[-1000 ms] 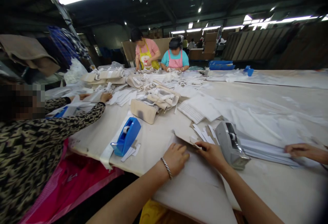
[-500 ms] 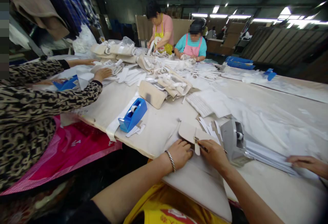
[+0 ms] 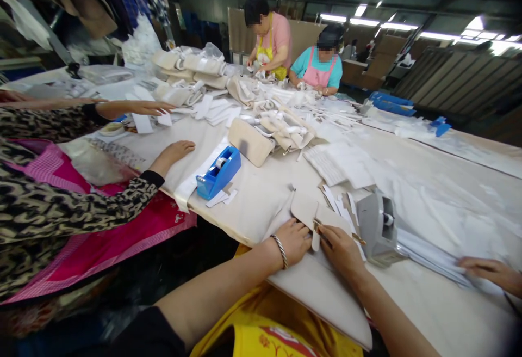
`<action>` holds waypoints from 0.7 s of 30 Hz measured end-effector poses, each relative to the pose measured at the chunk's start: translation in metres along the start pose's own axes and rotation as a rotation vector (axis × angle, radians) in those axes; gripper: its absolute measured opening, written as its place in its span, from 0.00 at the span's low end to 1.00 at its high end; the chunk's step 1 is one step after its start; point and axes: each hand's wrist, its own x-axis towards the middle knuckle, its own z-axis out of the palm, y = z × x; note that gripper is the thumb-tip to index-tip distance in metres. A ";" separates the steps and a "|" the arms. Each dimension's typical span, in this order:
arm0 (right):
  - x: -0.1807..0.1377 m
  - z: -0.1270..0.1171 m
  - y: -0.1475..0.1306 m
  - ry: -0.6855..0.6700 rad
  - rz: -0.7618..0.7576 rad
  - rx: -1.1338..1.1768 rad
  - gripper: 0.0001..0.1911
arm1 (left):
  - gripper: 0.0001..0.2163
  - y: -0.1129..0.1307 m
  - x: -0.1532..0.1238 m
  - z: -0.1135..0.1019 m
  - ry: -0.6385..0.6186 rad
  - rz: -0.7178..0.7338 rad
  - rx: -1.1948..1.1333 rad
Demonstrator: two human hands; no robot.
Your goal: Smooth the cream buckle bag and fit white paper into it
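Note:
A flat beige bag (image 3: 322,286) lies on the table in front of me, its rounded flap (image 3: 305,208) folded over. My left hand (image 3: 292,240), with a silver bracelet at the wrist, rests curled on the bag just below the flap. My right hand (image 3: 341,246) is closed beside it, pinching a small white paper strip (image 3: 315,240) and a thin metal piece against the flap's edge. A grey tape dispenser (image 3: 378,228) stands just right of my right hand.
A blue tape dispenser (image 3: 218,172) sits to the left. Piles of beige bags (image 3: 250,142) and white paper strips (image 3: 334,164) cover the table. A co-worker in a patterned sleeve (image 3: 73,204) reaches in from the left; another hand (image 3: 491,273) rests on white sheets at right. Two people work at the far end.
The view has tilted down and shifted. The bag's flap went from lifted to folded over, with my hands staying at its edge. The co-worker's hands on the left moved apart.

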 end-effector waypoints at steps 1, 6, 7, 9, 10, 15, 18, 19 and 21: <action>0.001 0.000 -0.002 -0.022 -0.004 -0.043 0.13 | 0.15 0.000 0.000 0.001 -0.004 0.000 -0.003; 0.004 -0.006 -0.012 -0.130 -0.021 -0.201 0.15 | 0.14 0.000 -0.001 -0.001 -0.022 0.002 0.003; 0.005 -0.007 -0.013 -0.143 -0.029 -0.211 0.16 | 0.13 0.000 -0.002 -0.004 -0.023 0.003 -0.001; 0.006 -0.010 -0.015 -0.165 -0.038 -0.213 0.18 | 0.12 -0.003 -0.008 -0.014 -0.023 0.021 -0.020; 0.006 -0.012 -0.016 -0.176 -0.036 -0.209 0.19 | 0.11 -0.005 -0.011 -0.020 -0.014 0.022 -0.043; 0.008 -0.012 -0.018 -0.172 0.034 -0.135 0.16 | 0.17 -0.039 -0.036 -0.032 0.202 -0.407 -0.345; 0.007 -0.009 -0.018 -0.137 0.150 -0.006 0.18 | 0.23 -0.065 -0.046 -0.015 0.099 -0.711 -0.728; 0.006 -0.008 -0.018 -0.128 0.188 0.048 0.19 | 0.24 -0.071 -0.047 -0.008 0.040 -0.747 -0.875; 0.006 -0.007 -0.018 -0.113 0.234 0.133 0.20 | 0.23 -0.078 -0.047 0.003 -0.016 -0.771 -1.104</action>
